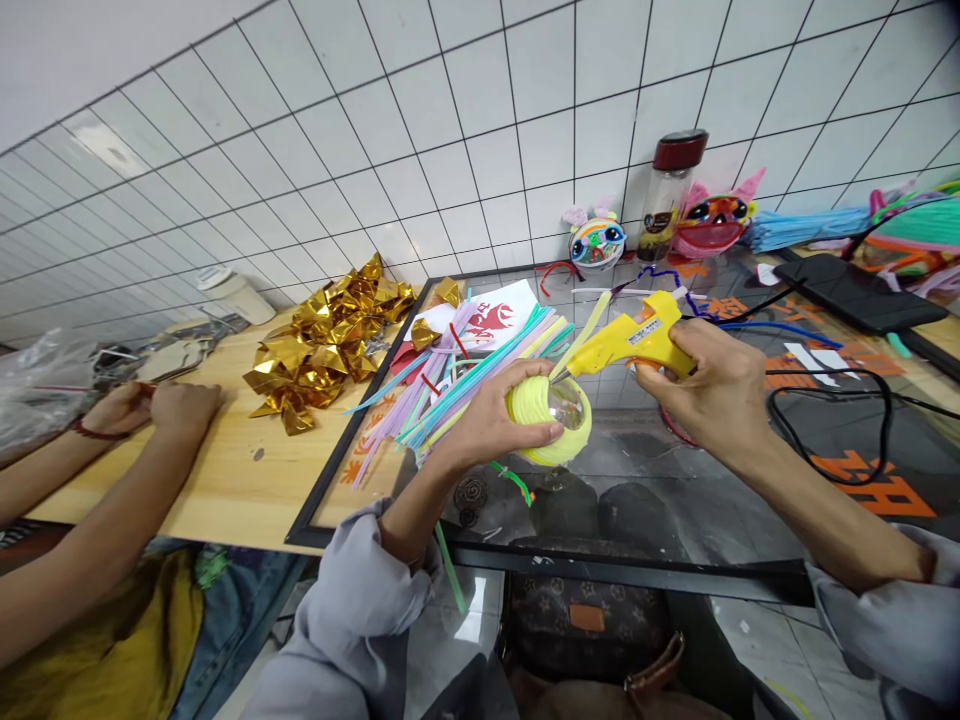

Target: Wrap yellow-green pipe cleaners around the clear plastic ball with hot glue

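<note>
My left hand (499,415) is wrapped round a rounded object covered in coiled yellow pipe cleaner (566,440), with a clear part showing at its middle. A yellow glue gun (634,338) is gripped in my right hand (709,375), its metal nozzle pointing down left at the upper edge of the yellow coils. One yellow strip rises beside the nozzle. Behind my left hand lies a bundle of pastel pipe cleaners (487,370), partly over a white paper with a red print (502,318). A short green piece (516,482) lies below the yellow object.
Gold foil pieces (315,340) are heaped at the left, near another person's hands (161,405). Two decorated faces (598,240) and a glass bottle (667,195) stand by the tiled wall. At the right are a black phone (862,290) and a looped black cable (832,475).
</note>
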The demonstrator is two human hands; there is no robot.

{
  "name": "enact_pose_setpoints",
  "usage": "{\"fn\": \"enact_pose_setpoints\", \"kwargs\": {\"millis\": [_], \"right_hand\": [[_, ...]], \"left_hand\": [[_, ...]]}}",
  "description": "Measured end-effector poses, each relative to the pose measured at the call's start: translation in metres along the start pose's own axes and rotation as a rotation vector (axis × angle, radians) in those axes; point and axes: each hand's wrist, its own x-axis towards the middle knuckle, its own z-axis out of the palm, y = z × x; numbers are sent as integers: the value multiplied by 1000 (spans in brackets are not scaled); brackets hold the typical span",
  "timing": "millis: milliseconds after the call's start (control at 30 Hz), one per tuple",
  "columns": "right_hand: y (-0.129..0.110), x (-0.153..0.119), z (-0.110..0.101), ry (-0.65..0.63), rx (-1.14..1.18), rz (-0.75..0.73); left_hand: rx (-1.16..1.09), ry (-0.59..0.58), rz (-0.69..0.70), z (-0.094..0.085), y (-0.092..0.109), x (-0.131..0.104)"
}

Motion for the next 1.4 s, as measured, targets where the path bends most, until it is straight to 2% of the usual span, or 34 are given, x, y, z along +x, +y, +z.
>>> {"fn": "enact_pose_setpoints", "kwargs": {"millis": [267, 767, 933, 1167, 1400], "right_hand": [[-2, -1, 2, 17, 15, -2], [-9, 1, -6, -82, 115, -21], [-8, 2, -5, -50, 103, -30], [-4, 0, -1, -21, 42, 42], [-5, -2, 1, 4, 40, 13]], "left_hand": [[4, 7, 4, 0, 0, 0], [-23, 9, -6, -1, -3, 0], [-27, 2, -2, 0, 0, 0], [-22, -11, -16, -1, 1, 0], [-1, 0, -15, -1, -2, 0]]}}
